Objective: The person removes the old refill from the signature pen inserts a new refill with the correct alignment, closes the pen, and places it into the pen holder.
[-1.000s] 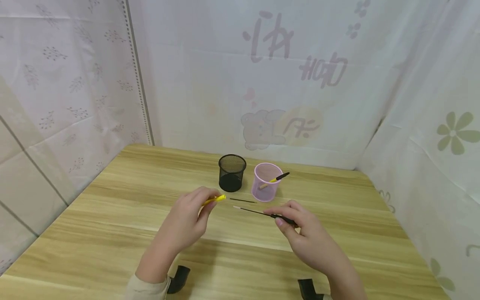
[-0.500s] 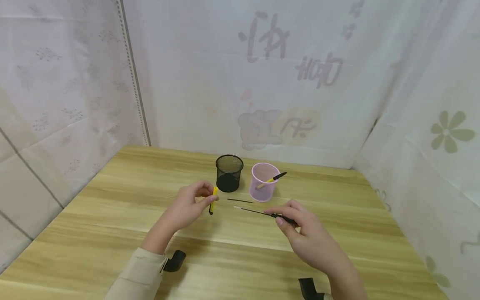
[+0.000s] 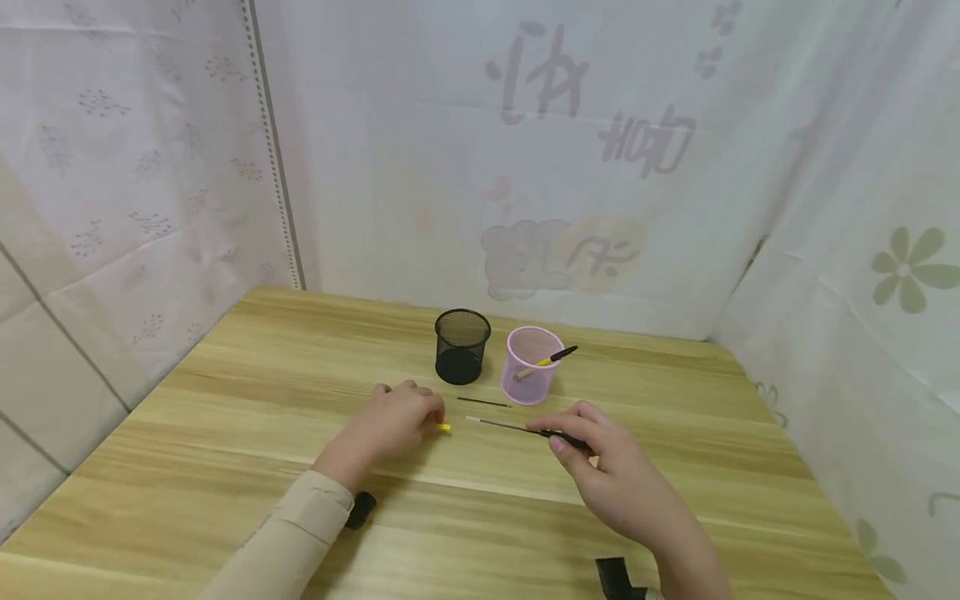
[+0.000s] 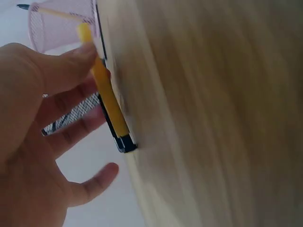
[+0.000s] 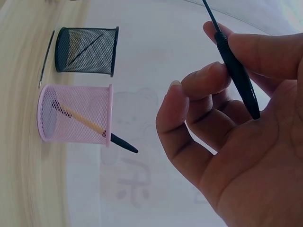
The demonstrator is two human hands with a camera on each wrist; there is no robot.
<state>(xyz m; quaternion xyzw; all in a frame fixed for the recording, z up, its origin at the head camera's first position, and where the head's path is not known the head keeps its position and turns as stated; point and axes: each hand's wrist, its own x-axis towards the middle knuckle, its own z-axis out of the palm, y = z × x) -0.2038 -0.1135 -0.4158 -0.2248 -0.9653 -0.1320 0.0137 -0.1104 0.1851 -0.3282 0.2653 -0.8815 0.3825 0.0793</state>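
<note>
My left hand [image 3: 397, 419] pinches a yellow pen barrel [image 4: 110, 97] between thumb and fingertips, close over the table. The barrel has a black clip end; in the head view the hand covers most of it. My right hand [image 3: 611, 462] holds a black pen grip [image 5: 239, 75] between thumb and fingers, with a thin refill [image 3: 504, 425] sticking out leftward towards the left hand. A second thin dark refill [image 3: 483, 402] lies on the table beyond the hands, before the two mesh cups.
A black mesh cup [image 3: 461, 367] stands at the back. To its right is a pink mesh cup [image 3: 534, 387] holding a yellow pen with a black end [image 3: 564, 353], leaning right. White patterned curtains [image 3: 405, 192] border the wooden table [image 3: 675, 400] at the back and sides.
My left hand has tipped the yellow barrel from pointing right to upright, then lowered it to the table and turned over it. The right hand has kept its hold and place.
</note>
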